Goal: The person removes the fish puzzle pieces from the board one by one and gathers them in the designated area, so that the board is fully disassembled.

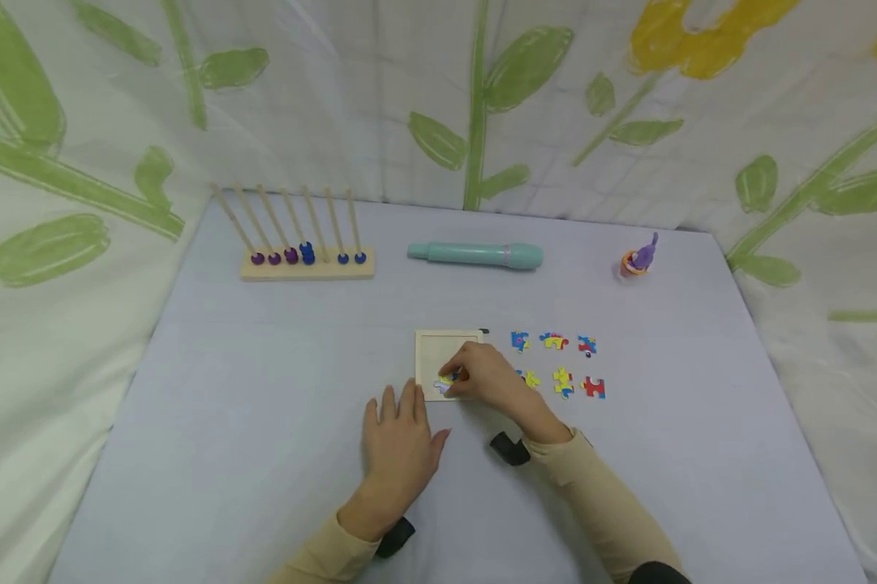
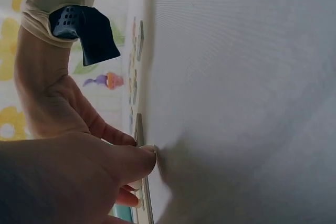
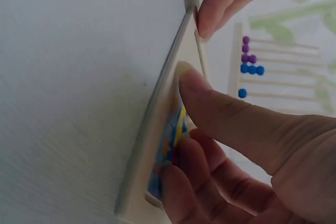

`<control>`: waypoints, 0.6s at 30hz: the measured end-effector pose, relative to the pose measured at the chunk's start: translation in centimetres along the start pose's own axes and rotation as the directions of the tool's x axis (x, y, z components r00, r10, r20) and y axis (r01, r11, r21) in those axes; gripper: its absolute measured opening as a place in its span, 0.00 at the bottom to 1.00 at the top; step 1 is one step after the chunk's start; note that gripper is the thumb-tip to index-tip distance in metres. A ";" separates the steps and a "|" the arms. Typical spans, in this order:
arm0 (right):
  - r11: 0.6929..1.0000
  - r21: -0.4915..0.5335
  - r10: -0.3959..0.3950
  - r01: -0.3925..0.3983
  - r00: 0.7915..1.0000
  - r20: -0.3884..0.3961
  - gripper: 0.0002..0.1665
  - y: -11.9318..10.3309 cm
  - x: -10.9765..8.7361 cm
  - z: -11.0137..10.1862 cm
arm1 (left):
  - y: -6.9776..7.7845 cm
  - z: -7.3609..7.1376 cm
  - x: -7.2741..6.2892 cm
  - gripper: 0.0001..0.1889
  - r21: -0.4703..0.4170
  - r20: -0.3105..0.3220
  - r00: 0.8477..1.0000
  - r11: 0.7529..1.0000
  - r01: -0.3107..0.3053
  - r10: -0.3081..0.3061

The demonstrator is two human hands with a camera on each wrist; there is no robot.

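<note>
A shallow wooden puzzle tray (image 1: 419,357) lies on the table. My left hand (image 1: 400,446) is spread palm down, with its fingertips touching the tray's lower left edge. My right hand (image 1: 485,377) is over the tray's lower right part, pinching a puzzle piece (image 3: 172,139) between curled fingers and thumb; the fingers partly hide it. A pale piece (image 1: 441,387) shows in the tray beneath those fingers. To the right lie several loose pieces, among them a red piece (image 1: 594,388), a yellow piece (image 1: 563,381) and a blue piece (image 1: 519,341).
At the back left stands a wooden counting rack (image 1: 307,273) with upright rods and purple and blue beads. A teal tube-shaped object (image 1: 475,255) lies at the back middle. A small purple figure in an orange cup (image 1: 638,258) stands at the back right.
</note>
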State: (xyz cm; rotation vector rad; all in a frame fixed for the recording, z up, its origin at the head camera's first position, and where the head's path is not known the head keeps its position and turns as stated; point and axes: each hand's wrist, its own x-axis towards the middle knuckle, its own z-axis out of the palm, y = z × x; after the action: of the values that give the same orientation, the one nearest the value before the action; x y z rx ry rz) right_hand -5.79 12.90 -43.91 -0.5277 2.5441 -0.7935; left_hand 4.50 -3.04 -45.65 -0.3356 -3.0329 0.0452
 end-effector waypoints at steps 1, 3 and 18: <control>1.000 0.013 0.016 -0.016 1.000 0.002 0.16 0.0 0.0 0.1 | -0.1 0.0 0.0 0.40 0.001 0.006 1.000 1.000 -0.001 0.001; 0.999 0.030 0.036 -0.036 0.999 0.005 0.16 0.1 0.1 0.2 | -0.1 0.0 -0.1 0.40 -0.003 0.014 1.000 1.000 -0.006 0.006; 0.999 0.052 0.012 -0.012 1.000 -0.010 0.16 0.8 0.2 0.4 | -1.3 0.1 0.4 0.32 0.011 -0.083 0.994 0.998 -0.070 0.070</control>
State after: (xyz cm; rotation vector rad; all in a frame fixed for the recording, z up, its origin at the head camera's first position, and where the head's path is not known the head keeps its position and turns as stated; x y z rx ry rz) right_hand -5.94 13.25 -44.74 -0.4924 2.5260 -0.8571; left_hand 3.83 -4.23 -45.70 -0.4317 -2.9373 0.0469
